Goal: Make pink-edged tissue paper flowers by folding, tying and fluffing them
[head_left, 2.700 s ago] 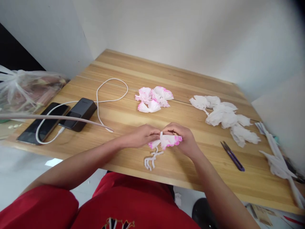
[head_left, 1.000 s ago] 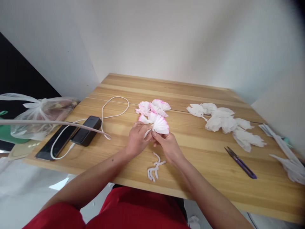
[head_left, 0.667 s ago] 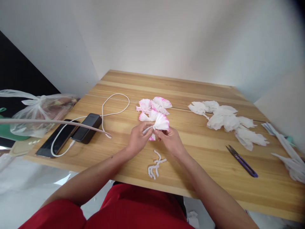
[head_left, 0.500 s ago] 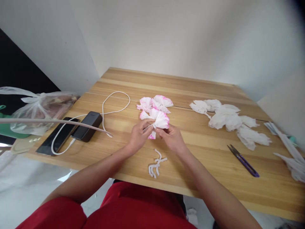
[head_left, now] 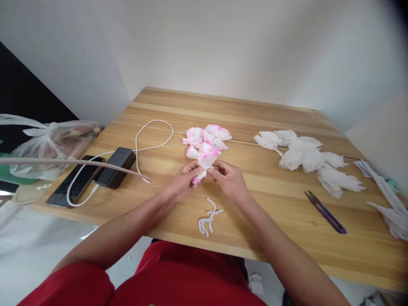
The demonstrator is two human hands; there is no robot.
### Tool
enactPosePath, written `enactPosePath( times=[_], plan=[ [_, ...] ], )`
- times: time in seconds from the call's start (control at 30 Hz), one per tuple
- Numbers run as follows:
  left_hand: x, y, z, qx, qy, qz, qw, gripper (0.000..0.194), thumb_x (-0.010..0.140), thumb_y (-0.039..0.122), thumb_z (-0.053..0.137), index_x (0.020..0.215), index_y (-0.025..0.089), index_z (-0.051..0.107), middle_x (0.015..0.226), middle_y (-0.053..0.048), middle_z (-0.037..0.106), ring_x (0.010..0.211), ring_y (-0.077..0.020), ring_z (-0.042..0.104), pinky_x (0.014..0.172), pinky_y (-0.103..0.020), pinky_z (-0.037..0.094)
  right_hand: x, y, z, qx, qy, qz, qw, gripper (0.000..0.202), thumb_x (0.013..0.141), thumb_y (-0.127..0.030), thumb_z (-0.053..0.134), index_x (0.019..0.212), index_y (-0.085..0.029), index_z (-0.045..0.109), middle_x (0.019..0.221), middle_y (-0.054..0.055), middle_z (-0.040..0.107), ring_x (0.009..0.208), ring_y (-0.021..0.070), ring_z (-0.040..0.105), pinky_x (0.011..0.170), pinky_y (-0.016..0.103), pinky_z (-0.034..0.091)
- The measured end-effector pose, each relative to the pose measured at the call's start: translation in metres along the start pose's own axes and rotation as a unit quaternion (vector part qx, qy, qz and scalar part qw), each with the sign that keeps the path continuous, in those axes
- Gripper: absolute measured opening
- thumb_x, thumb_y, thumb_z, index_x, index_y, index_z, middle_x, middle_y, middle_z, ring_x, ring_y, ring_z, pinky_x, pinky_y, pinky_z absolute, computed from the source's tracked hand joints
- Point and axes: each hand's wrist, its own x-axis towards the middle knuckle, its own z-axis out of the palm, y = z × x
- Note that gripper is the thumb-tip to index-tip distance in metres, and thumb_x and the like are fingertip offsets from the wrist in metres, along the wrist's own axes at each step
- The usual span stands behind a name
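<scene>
Between both hands is a white tissue paper flower [head_left: 208,155] with pink edges, gathered tight at its middle. My left hand [head_left: 186,178] is closed on its left side, fingers pinching near the gathered part. My right hand [head_left: 228,177] pinches the same middle from the right, thumb and forefinger together. A smaller pink-tipped end of the paper pokes out below, toward me. Just beyond lie more pink-edged tissue flowers [head_left: 217,132], partly hidden by the held one. On the near side of my hands sit several short white fuzzy ties [head_left: 208,221].
White tissue flowers [head_left: 302,153] lie at the right, with purple-handled thread snips [head_left: 325,212] nearer me. A black power bank [head_left: 117,168], a phone [head_left: 75,180] and a looped white cable [head_left: 154,122] are on the left. A knotted plastic bag [head_left: 57,144] sits beyond the table's left edge.
The held flower has turned in my fingers: its pink fan now points away from me and a pink-tipped end points toward me. Both hands stay close around its middle.
</scene>
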Motion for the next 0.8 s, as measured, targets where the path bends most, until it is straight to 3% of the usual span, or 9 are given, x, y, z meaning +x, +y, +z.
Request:
enactPosePath(
  times=[0.1, 0.2, 0.3, 0.43, 0.57, 0.7, 0.8],
  plan=[
    [0.0, 0.001, 0.002, -0.006, 0.004, 0.001, 1.0, 0.033, 0.068, 0.037, 0.074, 0.082, 0.013, 0.056, 0.059, 0.001, 0.057, 0.041, -0.0044, 0.039, 0.039, -0.016, 0.022, -0.003, -0.003, 0.0, -0.147, 0.052, -0.099, 0.983, 0.013, 0.083, -0.027, 0.059, 0.086, -0.017, 0.067, 0.075, 0.002, 0.06, 0.068, 0.0129, 0.053, 0.065, 0.025, 0.04],
    [-0.001, 0.001, 0.005, -0.018, 0.002, -0.003, 1.0, 0.026, 0.071, 0.033, 0.072, 0.076, 0.013, 0.055, 0.054, 0.003, 0.055, 0.038, -0.0036, 0.037, 0.041, -0.018, 0.027, -0.007, -0.002, 0.001, -0.296, 0.09, -0.21, 0.927, 0.017, 0.089, -0.025, 0.052, 0.085, -0.017, 0.067, 0.075, 0.004, 0.06, 0.069, 0.0136, 0.054, 0.064, 0.025, 0.039],
    [-0.002, 0.001, 0.006, -0.036, -0.012, -0.02, 0.999, 0.02, 0.074, 0.027, 0.068, 0.073, 0.013, 0.055, 0.052, 0.005, 0.053, 0.036, -0.0024, 0.036, 0.05, -0.02, 0.037, -0.01, 0.003, 0.0, -0.392, 0.096, -0.272, 0.874, 0.02, 0.092, -0.022, 0.048, 0.089, -0.018, 0.067, 0.077, 0.006, 0.061, 0.071, 0.0142, 0.054, 0.062, 0.025, 0.037],
    [-0.004, 0.001, 0.007, -0.052, -0.008, -0.05, 0.997, 0.017, 0.075, 0.025, 0.067, 0.077, 0.013, 0.055, 0.061, 0.003, 0.059, 0.035, -0.0015, 0.037, 0.056, -0.023, 0.042, -0.011, 0.01, -0.005, -0.441, 0.086, -0.311, 0.838, 0.018, 0.091, -0.017, 0.048, 0.088, -0.019, 0.066, 0.08, 0.005, 0.061, 0.074, 0.0137, 0.054, 0.064, 0.025, 0.037],
    [-0.003, 0.001, 0.007, -0.053, -0.008, -0.046, 0.998, 0.025, 0.072, 0.028, 0.07, 0.082, 0.014, 0.053, 0.062, 0.002, 0.06, 0.037, -0.0029, 0.038, 0.045, -0.019, 0.034, -0.009, 0.01, -0.01, -0.464, 0.071, -0.322, 0.822, 0.02, 0.092, -0.019, 0.047, 0.082, -0.018, 0.064, 0.077, 0.004, 0.06, 0.071, 0.0137, 0.052, 0.064, 0.026, 0.035],
    [-0.002, 0.004, 0.005, 0.021, -0.016, 0.013, 1.0, 0.032, 0.072, 0.037, 0.072, 0.084, 0.015, 0.052, 0.061, 0.001, 0.059, 0.041, -0.0049, 0.039, 0.038, -0.016, 0.025, -0.007, 0.0, -0.014, -0.499, 0.051, -0.325, 0.802, 0.026, 0.094, -0.026, 0.044, 0.078, -0.018, 0.063, 0.071, 0.004, 0.059, 0.066, 0.0142, 0.05, 0.062, 0.027, 0.032],
    [-0.005, 0.006, 0.004, 0.134, 0.004, 0.089, 0.987, 0.027, 0.076, 0.036, 0.069, 0.089, 0.016, 0.055, 0.068, 0.0, 0.061, 0.051, -0.0082, 0.05, 0.046, -0.017, 0.036, -0.008, -0.007, -0.014, -0.487, 0.052, -0.318, 0.812, 0.029, 0.096, -0.027, 0.041, 0.078, -0.016, 0.062, 0.067, 0.004, 0.057, 0.064, 0.0141, 0.049, 0.059, 0.027, 0.031]
  ],
)
